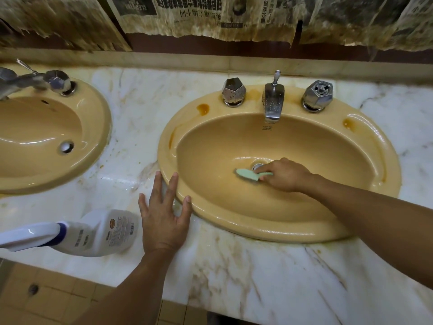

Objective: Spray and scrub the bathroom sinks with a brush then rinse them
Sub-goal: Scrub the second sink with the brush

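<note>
A tan oval sink (304, 146) is set in the marble counter at the right. Inside its bowl my right hand (284, 175) grips a pale green brush (248, 175), whose head presses on the basin just left of the drain (257, 165). My left hand (162, 214) lies flat with spread fingers on the counter, fingertips touching the sink's left rim. A second tan sink (91, 141) sits at the far left. A white spray bottle (93, 233) stands on the counter just left of my left hand.
A chrome spout (273, 103) and two faceted chrome knobs (233, 92) (317, 95) stand at the back of the right sink. Rust-coloured stains mark its rim. The wet marble counter (234, 273) ends at a front edge above a tiled floor (46, 299). Torn newspaper hangs on the wall.
</note>
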{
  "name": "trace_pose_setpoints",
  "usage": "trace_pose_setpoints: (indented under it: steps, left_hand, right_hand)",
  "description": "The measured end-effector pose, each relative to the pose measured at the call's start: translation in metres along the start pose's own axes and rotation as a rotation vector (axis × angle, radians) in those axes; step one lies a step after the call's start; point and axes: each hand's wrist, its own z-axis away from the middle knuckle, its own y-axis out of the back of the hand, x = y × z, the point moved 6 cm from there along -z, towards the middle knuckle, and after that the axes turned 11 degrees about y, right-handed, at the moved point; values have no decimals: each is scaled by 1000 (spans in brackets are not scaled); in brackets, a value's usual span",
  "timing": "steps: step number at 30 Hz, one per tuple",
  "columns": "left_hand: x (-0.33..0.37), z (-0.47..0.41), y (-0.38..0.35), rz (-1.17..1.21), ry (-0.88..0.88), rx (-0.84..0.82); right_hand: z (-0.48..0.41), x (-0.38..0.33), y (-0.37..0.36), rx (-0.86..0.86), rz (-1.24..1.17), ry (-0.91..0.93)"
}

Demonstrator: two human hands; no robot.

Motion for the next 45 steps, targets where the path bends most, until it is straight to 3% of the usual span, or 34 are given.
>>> trace_pose_setpoints:
  steps: [3,7,11,13,15,20,24,29,34,40,43,45]
  left_hand:
    - [-1,0,0,7,2,-3]
    - [1,1,0,8,4,-5]
    - [-3,-3,-3,-16,3,-28]
    - [-5,-3,-5,-16,25,-36]
    - [-5,-3,-5,-9,47,-42]
    - [-3,-2,-3,10,36,-37]
    - [-6,-1,-4,20,58,-38]
    - [-7,-2,-4,28,78,-39]
    - [-6,-1,-3,24,73,-39]
    - [-4,0,-4,33,70,-38]
    - [-4,1,-2,49,60,-24]
    - [-4,2,-2,56,61,-25]
  right_hand:
    - [5,-23,-10,-15,-15,52]
    - [30,-41,-11,-258,-178,167]
    - [63,12,41,-397,390,-10]
    - [75,29,70,-278,671,-108]
    - [82,31,77,-175,759,-100]
    - [90,18,34,-386,313,-96]
    - [82,20,48,-124,538,-133]
    - [77,13,32,-245,251,-111]
    - [61,13,48,8,366,-187]
    - [63,7,32,-237,194,-87]
    - [70,13,43,-126,353,-134]
    - [76,7,33,-196,311,-113]
